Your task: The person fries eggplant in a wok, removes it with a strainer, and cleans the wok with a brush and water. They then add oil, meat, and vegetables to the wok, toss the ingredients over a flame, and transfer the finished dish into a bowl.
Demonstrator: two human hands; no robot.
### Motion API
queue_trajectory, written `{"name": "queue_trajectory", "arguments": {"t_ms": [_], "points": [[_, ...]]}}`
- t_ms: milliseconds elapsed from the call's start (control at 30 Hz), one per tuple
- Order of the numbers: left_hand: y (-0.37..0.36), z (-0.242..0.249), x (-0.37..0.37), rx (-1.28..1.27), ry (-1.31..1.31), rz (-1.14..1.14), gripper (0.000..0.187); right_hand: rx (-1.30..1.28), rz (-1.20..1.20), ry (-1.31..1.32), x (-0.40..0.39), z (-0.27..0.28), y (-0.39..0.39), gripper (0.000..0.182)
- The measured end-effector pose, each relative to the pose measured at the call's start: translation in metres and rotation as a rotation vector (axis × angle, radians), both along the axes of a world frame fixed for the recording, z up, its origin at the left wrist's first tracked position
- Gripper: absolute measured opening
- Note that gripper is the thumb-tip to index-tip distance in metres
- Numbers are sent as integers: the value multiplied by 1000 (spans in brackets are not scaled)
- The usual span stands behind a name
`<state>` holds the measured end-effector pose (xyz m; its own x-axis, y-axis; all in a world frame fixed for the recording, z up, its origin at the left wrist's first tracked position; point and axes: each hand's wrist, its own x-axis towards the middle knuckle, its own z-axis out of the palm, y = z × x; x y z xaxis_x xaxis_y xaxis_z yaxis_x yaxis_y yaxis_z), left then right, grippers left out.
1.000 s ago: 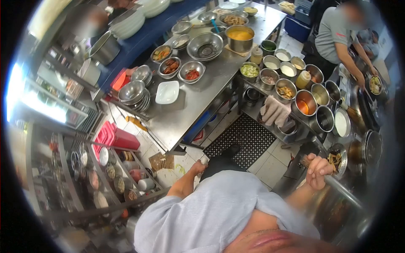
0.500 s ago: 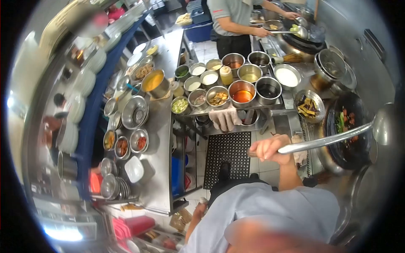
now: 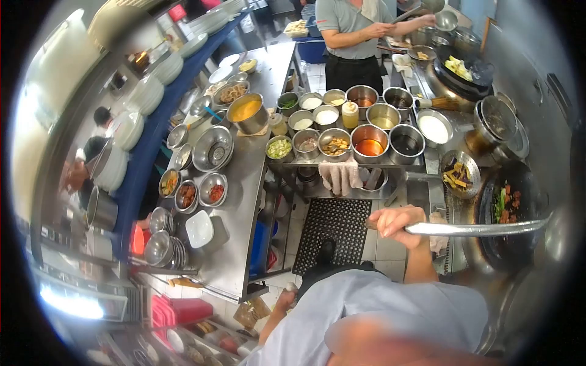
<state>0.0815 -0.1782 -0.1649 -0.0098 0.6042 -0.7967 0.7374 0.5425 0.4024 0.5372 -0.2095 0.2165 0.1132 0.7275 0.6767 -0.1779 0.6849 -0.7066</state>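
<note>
The right hand (image 3: 400, 224) is closed around the long silver metal ladle (image 3: 476, 228), whose handle reaches across the black round wok (image 3: 530, 235) on the right. In the wok lie green and reddish-brown food pieces (image 3: 508, 204). The left hand (image 3: 285, 299), low beside the body, is curled; whether it grips the small pale item at it is unclear. Just beyond the wok, a perforated metal bowl (image 3: 450, 163) contains yellow and dark purple pieces (image 3: 458, 176).
</note>
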Motion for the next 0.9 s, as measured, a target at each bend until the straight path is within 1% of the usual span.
{"name": "queue_trajectory", "arguments": {"t_ms": [33, 67, 133, 167, 200, 233, 300, 333, 367, 400, 433, 500, 533, 567, 600, 633, 700, 733, 767, 800, 833, 900], "points": [[1, -6, -1, -19, -25, 13, 54, 7, -11, -18, 0, 1, 1, 12], [5, -18, -6, -27, 0, -118, 50, -9, -24, -38, 0, 1, 1, 10], [1, -41, -23, 182, -54, -477, 48, -11, -82, -90, 0, 5, -1, 7], [-4, -38, -15, 199, -33, -394, 51, 5, -94, -69, -1, 0, -1, 5], [-7, 40, 21, 83, 97, 41, 55, -9, -133, -130, 1, 1, -4, 5], [-1, 55, 25, 70, 83, -133, 57, 12, -134, -80, 1, -3, -2, 5], [-3, -43, 2, 93, 29, -331, 56, 76, -145, -85, 11, -19, -2, 5], [-8, -26, 7, 100, 27, -259, 56, 88, 38, -66, 18, -20, 5, 3], [-2, 21, 20, 63, 44, -119, 57, 117, 96, -72, 21, -21, 9, 2], [2, 54, 29, 17, 59, -4, 59, 96, 15, -78, 14, -22, 5, 4], [-1, 48, 29, 17, 54, 6, 59, 81, -76, -85, 8, -21, 1, 6], [-6, 23, 23, 98, 77, -10, 66, 83, -61, -108, 9, -21, 2, 8], [-8, 7, 20, 101, 72, 3, 66, 85, -47, -130, 10, -20, 4, 11], [-10, -9, 16, 109, 85, -19, 69, 90, -32, -137, 10, -18, 5, 11], [-11, -19, 15, 121, 96, -38, 72, 72, 8, -118, 9, -16, 6, 7], [-12, -14, 16, 125, 87, -19, 72, 50, 47, -100, 8, -14, 7, 4], [-7, -1, 17, -23, -58, 88, 72, 52, 43, -123, 6, -9, 10, 4], [-9, 3, 22, 87, 47, 46, 69, 53, 59, -127, 6, -6, 11, 4], [-8, 8, 24, 91, 41, 58, 69, 50, 72, -128, 6, -4, 13, 4], [-6, 42, 28, 55, 4, 57, 68, 53, 80, -132, 5, -4, 13, 4], [-6, 60, 30, 17, -32, 52, 67, 47, 69, -127, 4, -3, 13, 5], [-9, 30, 26, 62, 3, 65, 65, 44, 60, -124, 2, -3, 14, 5]]}}
